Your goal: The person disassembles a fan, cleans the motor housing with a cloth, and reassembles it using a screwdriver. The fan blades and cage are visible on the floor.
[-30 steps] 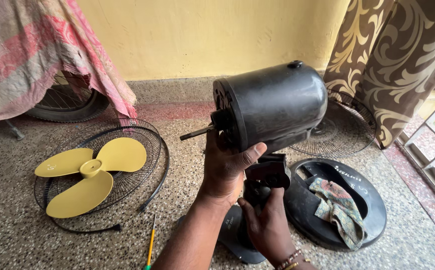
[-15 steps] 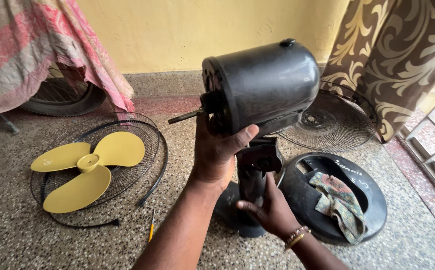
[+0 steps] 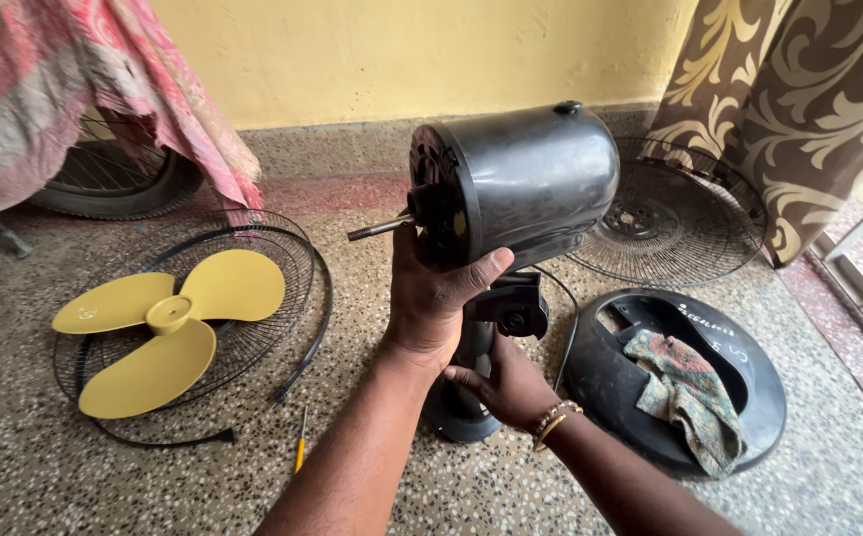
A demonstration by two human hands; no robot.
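Left hand (image 3: 431,303) grips the black fan motor housing (image 3: 521,184) from beneath; right hand (image 3: 506,382), lower, holds the fan stand (image 3: 471,397).

The left hand (image 3: 431,303) covers the motor housing's (image 3: 521,184) lower front. The right hand (image 3: 506,387) hides part of the stand (image 3: 466,397). The far-left wheel (image 3: 114,179) lies partly under cloth (image 3: 74,89). The curtain (image 3: 798,109) runs past the right edge.

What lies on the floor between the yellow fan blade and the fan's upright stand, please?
In the head view, a yellow-handled screwdriver lies between the yellow fan blade and the stand.
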